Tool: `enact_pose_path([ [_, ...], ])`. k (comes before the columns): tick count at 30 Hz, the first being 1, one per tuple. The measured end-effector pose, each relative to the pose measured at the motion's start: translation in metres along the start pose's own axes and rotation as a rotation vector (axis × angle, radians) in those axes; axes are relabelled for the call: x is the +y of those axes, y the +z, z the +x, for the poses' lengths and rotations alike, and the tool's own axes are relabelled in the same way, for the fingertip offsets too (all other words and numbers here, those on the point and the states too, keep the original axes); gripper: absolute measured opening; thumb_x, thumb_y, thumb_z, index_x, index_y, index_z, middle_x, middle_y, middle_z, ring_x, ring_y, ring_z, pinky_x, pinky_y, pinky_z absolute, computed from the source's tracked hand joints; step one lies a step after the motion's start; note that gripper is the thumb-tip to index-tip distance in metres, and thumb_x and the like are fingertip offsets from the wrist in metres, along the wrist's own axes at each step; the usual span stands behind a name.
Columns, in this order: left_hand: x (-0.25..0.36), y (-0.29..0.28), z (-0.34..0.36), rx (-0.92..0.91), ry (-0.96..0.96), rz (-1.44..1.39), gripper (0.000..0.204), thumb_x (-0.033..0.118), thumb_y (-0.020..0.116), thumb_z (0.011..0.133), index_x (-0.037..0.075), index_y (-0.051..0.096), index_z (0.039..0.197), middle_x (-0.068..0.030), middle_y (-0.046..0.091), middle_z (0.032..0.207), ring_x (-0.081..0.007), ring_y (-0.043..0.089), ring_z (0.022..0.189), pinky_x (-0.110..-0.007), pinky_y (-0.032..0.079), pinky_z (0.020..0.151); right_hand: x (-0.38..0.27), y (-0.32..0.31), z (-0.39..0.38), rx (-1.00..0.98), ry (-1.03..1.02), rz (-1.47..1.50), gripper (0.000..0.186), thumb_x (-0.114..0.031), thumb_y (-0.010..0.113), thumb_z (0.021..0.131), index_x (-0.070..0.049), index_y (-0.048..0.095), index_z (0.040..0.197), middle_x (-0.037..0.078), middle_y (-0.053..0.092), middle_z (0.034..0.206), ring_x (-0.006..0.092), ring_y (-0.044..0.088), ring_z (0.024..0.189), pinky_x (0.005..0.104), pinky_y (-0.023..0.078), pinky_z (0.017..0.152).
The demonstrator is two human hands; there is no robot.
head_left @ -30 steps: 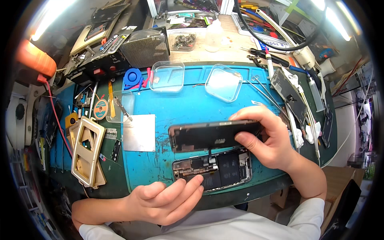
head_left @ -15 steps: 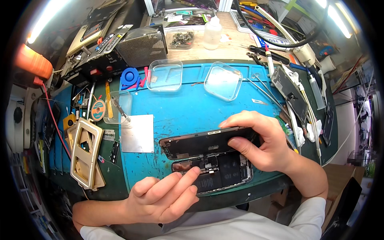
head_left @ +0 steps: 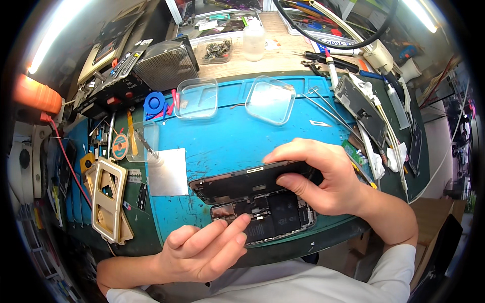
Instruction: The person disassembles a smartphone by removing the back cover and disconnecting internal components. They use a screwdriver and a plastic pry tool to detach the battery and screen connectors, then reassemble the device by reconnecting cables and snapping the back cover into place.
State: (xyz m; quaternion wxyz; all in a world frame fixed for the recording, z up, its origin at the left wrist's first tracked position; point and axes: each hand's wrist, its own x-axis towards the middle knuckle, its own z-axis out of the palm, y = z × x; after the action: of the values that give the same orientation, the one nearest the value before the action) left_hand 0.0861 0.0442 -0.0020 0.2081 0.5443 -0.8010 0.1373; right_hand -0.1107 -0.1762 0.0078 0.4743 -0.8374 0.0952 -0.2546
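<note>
The right hand (head_left: 326,177) is gripping the black, glossy screen panel (head_left: 247,182), with its fingers wrapping the panel's right end and thumb pressing the near edge. The panel is tilting up along its far edge above the opened phone body (head_left: 273,217), a flat rectangular shell exposing a dark battery and small metal parts, lying near the front edge of the blue rubber mat (head_left: 227,131) on the surface. The left hand (head_left: 202,250) is resting with fingers loosely curled, its fingertips touching the left near corner of the phone body. Two clear square plastic trays (head_left: 270,99) are sitting farther back on the mat. A thin rectangular metal sheet (head_left: 168,172) is lying left of the panel.
</note>
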Motion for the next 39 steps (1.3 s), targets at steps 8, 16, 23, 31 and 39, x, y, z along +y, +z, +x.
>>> enact_pose_path([
  [8,0.001,-0.0017,0.0011,-0.044,-0.02,-0.019,0.036,0.031,0.062,0.105,0.013,0.053,0.134,0.0061,0.08,0.119,-0.0106,0.056,0.11,-0.029,0.034,0.091,0.0001,-0.0007,0.0011,-0.002,-0.013,-0.015,0.033,0.002,0.074,0.089,-0.001,0.069,0.122,0.014,0.074,0.112,0.0316,0.074,0.098,0.0382,0.059,0.084],
  [16,0.0018,-0.0015,0.0011,-0.042,-0.03,-0.04,0.039,0.03,0.063,0.103,0.013,0.052,0.137,0.0018,0.079,0.119,-0.0114,0.057,0.108,-0.03,0.034,0.092,0.0022,0.0022,0.0001,0.028,-0.043,0.0,0.034,0.003,0.074,0.088,-0.001,0.069,0.121,0.014,0.074,0.111,0.0318,0.074,0.097,0.0381,0.059,0.082],
  [23,0.004,-0.0024,0.0016,-0.049,-0.04,-0.026,0.042,0.029,0.063,0.102,0.012,0.051,0.138,0.0018,0.079,0.121,-0.011,0.058,0.108,-0.03,0.035,0.09,0.0009,0.0019,0.0017,0.02,-0.086,-0.009,0.035,0.006,0.074,0.086,0.0,0.068,0.121,0.014,0.074,0.109,0.0315,0.073,0.093,0.0378,0.058,0.079],
  [31,0.0038,-0.0035,0.0048,-0.068,-0.004,-0.005,0.046,0.023,0.066,0.1,0.013,0.05,0.142,0.0019,0.077,0.124,-0.0114,0.056,0.112,-0.028,0.036,0.087,0.0027,0.0044,0.0015,0.05,-0.125,-0.004,0.035,0.005,0.073,0.085,-0.001,0.068,0.119,0.013,0.073,0.107,0.0332,0.072,0.091,0.039,0.058,0.077],
  [39,0.0029,-0.0069,0.0081,-0.113,0.06,0.002,0.048,0.013,0.068,0.097,0.013,0.05,0.142,0.0005,0.076,0.127,-0.0129,0.053,0.117,-0.027,0.038,0.09,0.0014,0.0037,0.0009,0.048,-0.121,0.001,0.033,0.004,0.073,0.086,-0.002,0.068,0.118,0.013,0.073,0.106,0.0337,0.071,0.092,0.0394,0.058,0.078],
])
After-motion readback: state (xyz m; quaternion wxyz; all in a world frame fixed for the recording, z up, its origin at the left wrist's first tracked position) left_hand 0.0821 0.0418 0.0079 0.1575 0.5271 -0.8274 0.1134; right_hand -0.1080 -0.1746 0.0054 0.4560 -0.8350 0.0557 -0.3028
